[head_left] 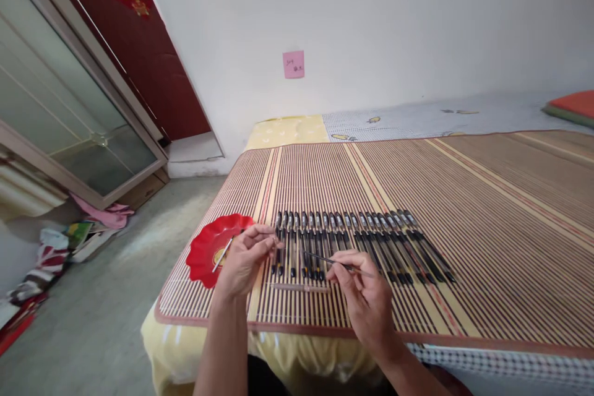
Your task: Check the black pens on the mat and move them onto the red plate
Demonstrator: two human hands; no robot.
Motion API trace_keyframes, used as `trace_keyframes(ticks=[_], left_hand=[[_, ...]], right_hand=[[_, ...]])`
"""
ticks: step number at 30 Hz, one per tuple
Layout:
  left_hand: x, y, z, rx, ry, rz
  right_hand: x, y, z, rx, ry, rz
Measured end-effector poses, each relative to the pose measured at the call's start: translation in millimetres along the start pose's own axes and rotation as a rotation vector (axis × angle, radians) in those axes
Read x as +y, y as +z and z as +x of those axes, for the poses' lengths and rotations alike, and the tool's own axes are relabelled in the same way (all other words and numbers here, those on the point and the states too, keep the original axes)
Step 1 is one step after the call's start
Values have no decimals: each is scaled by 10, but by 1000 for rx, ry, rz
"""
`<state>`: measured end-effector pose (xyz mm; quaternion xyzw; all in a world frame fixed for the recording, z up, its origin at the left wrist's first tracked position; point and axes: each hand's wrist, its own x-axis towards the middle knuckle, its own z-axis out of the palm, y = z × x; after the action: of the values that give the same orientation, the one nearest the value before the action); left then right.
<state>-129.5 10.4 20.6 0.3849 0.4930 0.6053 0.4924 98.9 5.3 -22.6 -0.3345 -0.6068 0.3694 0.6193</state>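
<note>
My left hand [245, 258] is closed in a pinch on a small part I cannot make out, just right of a red plate [207, 247] that holds a thin white stick. My right hand [363, 297] pinches a thin dark pen refill [336, 262] that points left over a row of several black pens [362, 244] laid side by side on the striped bamboo mat [487, 229]. A clear pen barrel [299, 288] lies on the mat between my hands.
The mat covers a bed with a yellow sheet [288, 130]. A pink sticky note [293, 64] is on the white wall. A glass cabinet [69, 105] and clutter on the floor [55, 247] stand at the left. A red cushion [573, 105] lies at the far right.
</note>
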Motion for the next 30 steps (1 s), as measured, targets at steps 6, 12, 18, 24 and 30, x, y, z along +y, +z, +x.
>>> trace_keyframes(ticks=[6,12,18,24,30], left_hand=[[-131,339,-26,-215,-86,-385],[-272,412,-33,-285,-96,-339],[-292,475,-27,-274,-131,-306],[-294,484,-5,-303,-121,-344],[-307,457,5,-316,-87,-298]], right_hand=[[-59,-47,57,53,5,-52],[-94,-87,77,85,-16,-20],[-109,-116,92,66,-22,-1],[-132,-122,102,54,-29,-18],[-130,-122,93,14,-11,-4]])
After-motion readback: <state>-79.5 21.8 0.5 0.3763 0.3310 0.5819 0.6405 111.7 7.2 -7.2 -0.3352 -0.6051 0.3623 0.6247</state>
